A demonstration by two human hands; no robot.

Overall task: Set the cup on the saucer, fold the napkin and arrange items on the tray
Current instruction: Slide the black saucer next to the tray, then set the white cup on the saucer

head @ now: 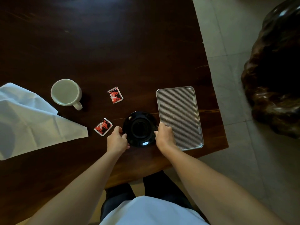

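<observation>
Both hands, left hand [117, 139] and right hand [164, 135], grip the black saucer [140, 129]; next it probably goes onto the ribbed tray [179, 117], then the cup [66, 92].

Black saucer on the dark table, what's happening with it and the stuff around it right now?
A person holds the black saucer by its opposite edges, left hand on one side and right hand on the other, just beside the ribbed metal tray, which has nothing on it. The white cup stands apart, not yet on the saucer. The white napkin lies unfolded, and two red sachets sit loose on the table.
</observation>
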